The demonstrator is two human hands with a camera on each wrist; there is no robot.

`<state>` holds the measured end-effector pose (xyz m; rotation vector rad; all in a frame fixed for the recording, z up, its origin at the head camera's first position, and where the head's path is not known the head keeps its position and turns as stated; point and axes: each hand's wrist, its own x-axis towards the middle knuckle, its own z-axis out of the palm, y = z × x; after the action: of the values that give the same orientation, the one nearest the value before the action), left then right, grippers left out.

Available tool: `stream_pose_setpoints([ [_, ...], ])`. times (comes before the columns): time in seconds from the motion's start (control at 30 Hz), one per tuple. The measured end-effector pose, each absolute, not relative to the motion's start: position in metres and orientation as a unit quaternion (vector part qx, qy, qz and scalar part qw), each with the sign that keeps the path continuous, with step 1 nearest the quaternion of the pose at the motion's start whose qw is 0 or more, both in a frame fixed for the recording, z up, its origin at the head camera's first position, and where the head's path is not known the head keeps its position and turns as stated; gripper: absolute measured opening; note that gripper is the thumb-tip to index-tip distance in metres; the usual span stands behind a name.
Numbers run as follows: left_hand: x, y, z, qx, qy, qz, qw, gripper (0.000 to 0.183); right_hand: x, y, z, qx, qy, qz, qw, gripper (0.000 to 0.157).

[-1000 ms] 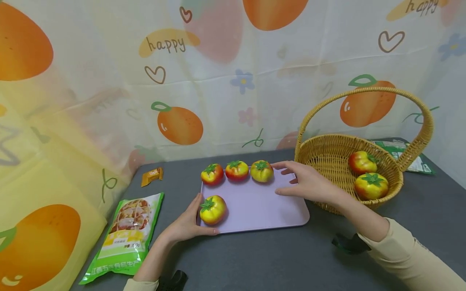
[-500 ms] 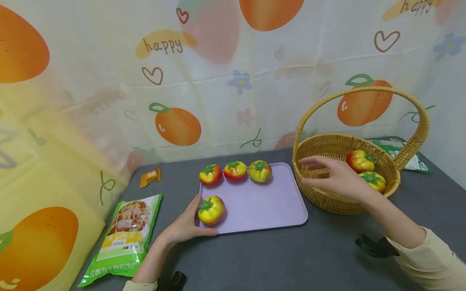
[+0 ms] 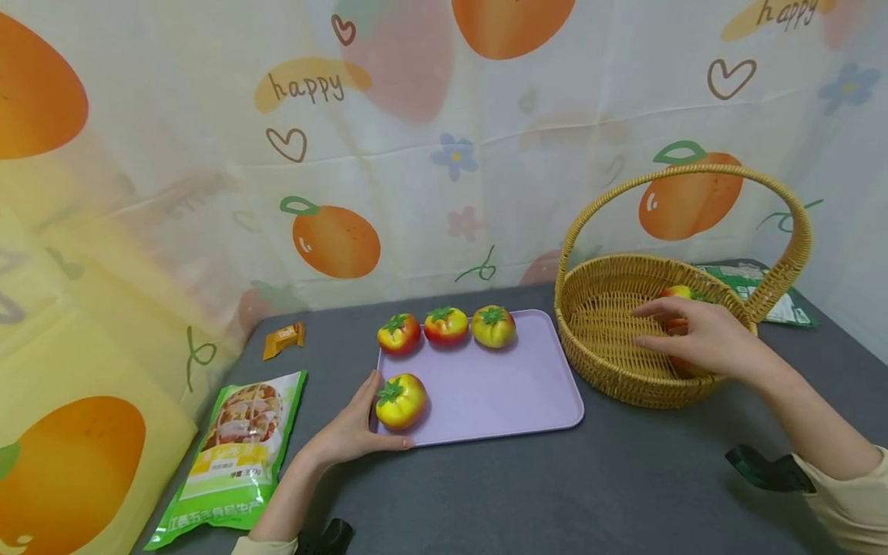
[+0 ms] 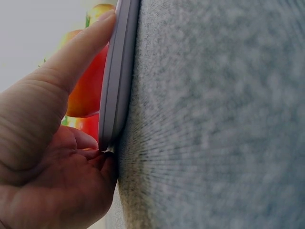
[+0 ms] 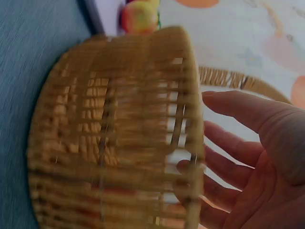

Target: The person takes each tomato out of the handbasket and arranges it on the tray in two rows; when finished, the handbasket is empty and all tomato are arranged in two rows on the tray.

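Observation:
My left hand (image 3: 355, 422) grips the near left corner of a pale purple tray (image 3: 486, 397), thumb along the front edge, fingers at the left side. Beside it on the tray sits a red-and-yellow tomato-like fruit (image 3: 401, 401) with a green leafy top. Three similar fruits line the far edge: left (image 3: 398, 334), middle (image 3: 446, 326), right (image 3: 493, 326). Over the wicker basket (image 3: 603, 324), my right hand (image 3: 701, 339) has its fingers spread and loosely bent, holding nothing. It mostly hides the fruits (image 3: 676, 291) inside the basket.
A green-and-white food packet (image 3: 232, 455) lies left of the tray, with a small orange wrapped snack (image 3: 284, 340) behind it. The basket's tall handle (image 3: 694, 169) arches upward. Another green packet (image 3: 784, 297) lies behind the basket. A printed cloth (image 3: 416, 193) hangs at the back.
My right hand has moved rightward from beside the far-right fruit on the tray to over the basket, its fingers still spread. My left hand stays at the tray corner.

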<state>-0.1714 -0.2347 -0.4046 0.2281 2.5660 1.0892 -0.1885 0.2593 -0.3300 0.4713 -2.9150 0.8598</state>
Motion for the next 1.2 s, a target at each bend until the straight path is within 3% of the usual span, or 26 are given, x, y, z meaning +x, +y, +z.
stream_pose_setpoints([
  [0.47, -0.171, -0.237, -0.404, 0.077, 0.905, 0.380, 0.175, 0.125, -0.193, 0.290, -0.338, 0.159, -0.970, 0.183, 0.024, 0.045],
  [0.83, -0.171, -0.236, -0.403, 0.083, 0.907, 0.375, 0.175, 0.124, -0.198, 0.298, -0.342, 0.154, -0.976, 0.153, -0.011, 0.054],
  [1.2, -0.171, -0.236, -0.404, 0.084, 0.908, 0.372, 0.174, 0.124, -0.205, 0.301, -0.347, 0.168, -0.978, 0.124, -0.019, 0.051],
])
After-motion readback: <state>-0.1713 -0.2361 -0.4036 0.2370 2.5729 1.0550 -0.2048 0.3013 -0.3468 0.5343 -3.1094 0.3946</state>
